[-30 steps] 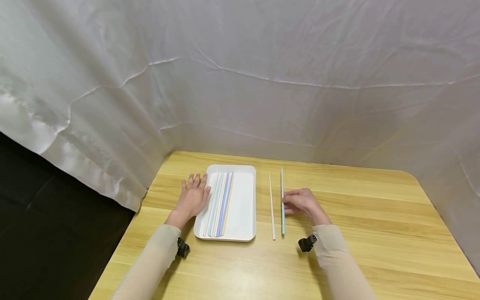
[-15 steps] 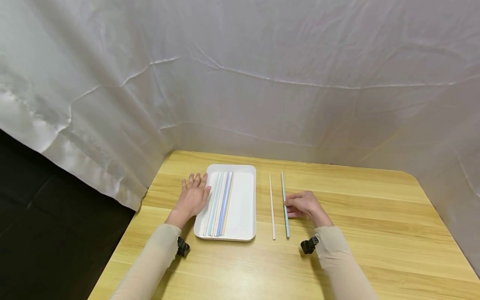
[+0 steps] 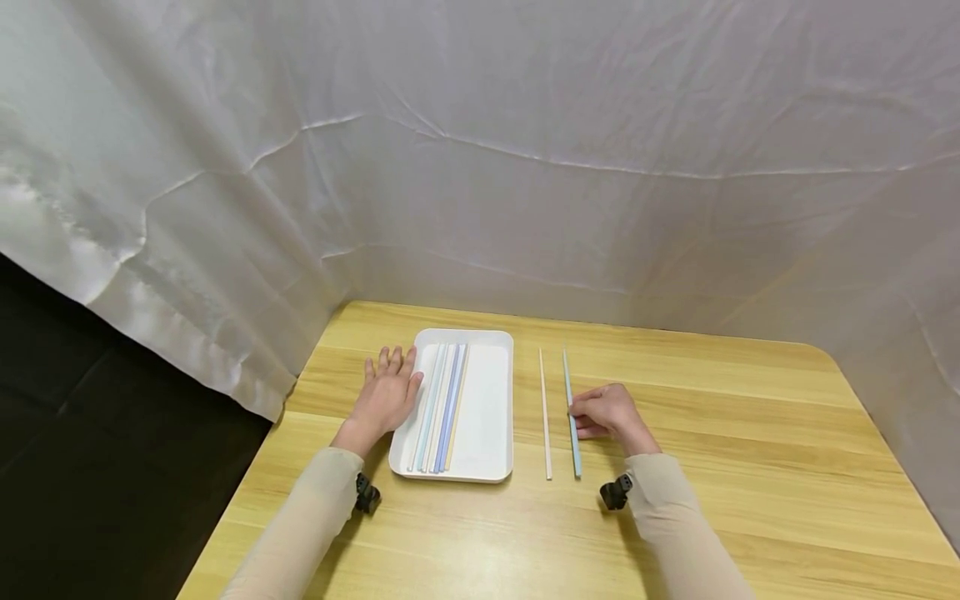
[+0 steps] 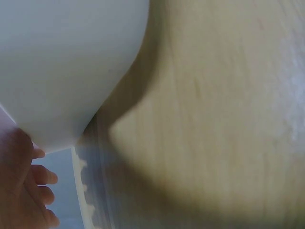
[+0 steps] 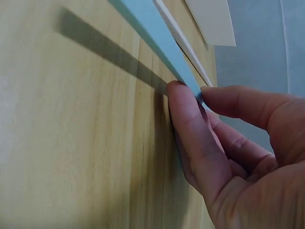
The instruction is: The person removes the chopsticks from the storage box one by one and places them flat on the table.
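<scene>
In the head view my right hand (image 3: 609, 412) pinches a light blue chopstick (image 3: 575, 454) near its middle. The right wrist view shows thumb and fingertips meeting on the light blue chopstick (image 5: 157, 40), whose shadow falls on the wood below. A pale pinkish-white chopstick (image 3: 546, 425) lies just left of it, almost parallel. My left hand (image 3: 385, 402) has its fingers spread and rests at the left edge of a white tray (image 3: 487, 408). Inside the tray, several chopsticks (image 3: 442, 408) in white, light blue, violet-blue and cream lie side by side in its left half.
The wooden table (image 3: 750, 433) extends far to the right of my right hand. A pale curtain (image 3: 525, 167) hangs behind the table and along its left. Dark floor (image 3: 97, 467) shows beyond the left edge.
My right hand has shifted the light blue chopstick slightly right and toward me, and its near end has swung right. The left hand, the tray and the pale chopstick have stayed put.
</scene>
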The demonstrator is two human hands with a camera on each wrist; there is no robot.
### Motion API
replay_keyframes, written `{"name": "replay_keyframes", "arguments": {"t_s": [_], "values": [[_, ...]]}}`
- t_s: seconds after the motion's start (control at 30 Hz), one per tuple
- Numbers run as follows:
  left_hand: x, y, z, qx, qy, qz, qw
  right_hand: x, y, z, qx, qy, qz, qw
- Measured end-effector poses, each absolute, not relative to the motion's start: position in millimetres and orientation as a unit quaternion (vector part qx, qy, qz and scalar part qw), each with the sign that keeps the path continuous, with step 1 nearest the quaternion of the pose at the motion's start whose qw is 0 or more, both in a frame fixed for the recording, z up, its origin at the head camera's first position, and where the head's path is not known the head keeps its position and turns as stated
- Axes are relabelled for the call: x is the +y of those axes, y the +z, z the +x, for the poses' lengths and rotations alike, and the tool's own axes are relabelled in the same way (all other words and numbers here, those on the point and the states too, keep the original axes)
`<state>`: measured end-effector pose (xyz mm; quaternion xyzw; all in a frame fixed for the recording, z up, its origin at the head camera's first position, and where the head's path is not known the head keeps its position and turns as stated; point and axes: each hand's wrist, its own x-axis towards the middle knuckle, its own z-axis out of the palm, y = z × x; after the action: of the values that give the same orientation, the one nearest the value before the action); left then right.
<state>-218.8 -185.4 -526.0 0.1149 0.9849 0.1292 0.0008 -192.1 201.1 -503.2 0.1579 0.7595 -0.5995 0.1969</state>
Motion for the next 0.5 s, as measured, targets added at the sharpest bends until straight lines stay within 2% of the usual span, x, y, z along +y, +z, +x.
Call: {"name": "replay_keyframes", "arguments": {"t_s": [0.5], "values": [[-185.4, -525.3, -218.5, 0.984, 0.136, 0.115, 0.005, 189.1, -502.9, -188.1, 0.822, -0.528, 0.163, 0.138]]}}
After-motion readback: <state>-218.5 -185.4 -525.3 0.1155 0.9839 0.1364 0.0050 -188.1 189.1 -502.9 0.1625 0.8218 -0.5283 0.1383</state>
